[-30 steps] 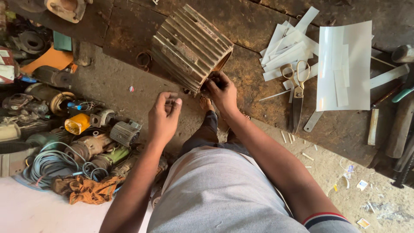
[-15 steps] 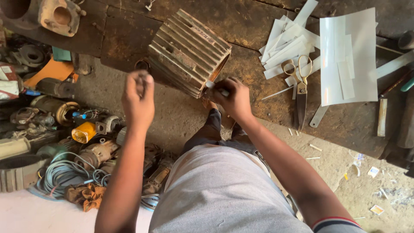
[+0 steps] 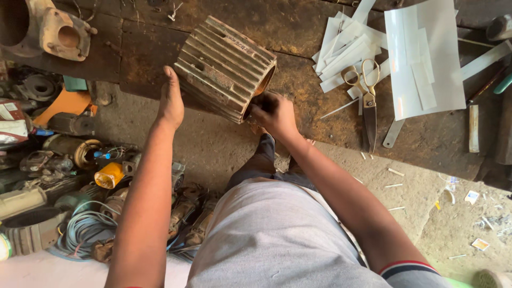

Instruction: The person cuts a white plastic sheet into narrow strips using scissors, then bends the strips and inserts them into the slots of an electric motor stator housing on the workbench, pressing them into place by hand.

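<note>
Ribbed motor housing [image 3: 224, 66], tabletop [image 3: 298, 32] near edge, long axis tilted rightward: our left hand [image 3: 172, 101] flat against its side, fingers together; right hand [image 3: 274, 113] fingers curled at its open end.

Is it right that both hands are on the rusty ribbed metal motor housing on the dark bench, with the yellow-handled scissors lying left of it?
Not quite. In the head view the yellow-handled scissors lie right of the ribbed motor housing; left hand and right hand both touch it.

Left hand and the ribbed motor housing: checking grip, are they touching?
Touching. The head view shows the left hand pressed flat against the ribbed motor housing, no gap.
</note>
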The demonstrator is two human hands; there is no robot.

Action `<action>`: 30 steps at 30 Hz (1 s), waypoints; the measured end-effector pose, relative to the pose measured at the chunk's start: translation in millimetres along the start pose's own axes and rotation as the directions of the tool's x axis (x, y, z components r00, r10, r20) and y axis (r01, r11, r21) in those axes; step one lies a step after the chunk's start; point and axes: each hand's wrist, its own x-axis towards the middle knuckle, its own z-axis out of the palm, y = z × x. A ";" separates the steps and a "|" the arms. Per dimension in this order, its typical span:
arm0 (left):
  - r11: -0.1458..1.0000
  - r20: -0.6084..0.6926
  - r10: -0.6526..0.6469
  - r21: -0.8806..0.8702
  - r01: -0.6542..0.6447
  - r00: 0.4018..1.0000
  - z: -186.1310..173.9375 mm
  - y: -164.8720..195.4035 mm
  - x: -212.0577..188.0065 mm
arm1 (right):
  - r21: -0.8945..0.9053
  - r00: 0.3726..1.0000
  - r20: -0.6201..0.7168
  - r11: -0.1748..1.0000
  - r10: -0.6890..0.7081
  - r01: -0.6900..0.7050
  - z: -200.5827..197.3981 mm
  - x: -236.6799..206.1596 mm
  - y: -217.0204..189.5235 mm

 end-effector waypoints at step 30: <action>0.996 -0.097 0.089 -0.007 -0.090 0.991 8.8 -7.6 -6.6 | 0.082 0.985 0.156 0.995 -0.072 0.060 16.3 -38.1 -11.2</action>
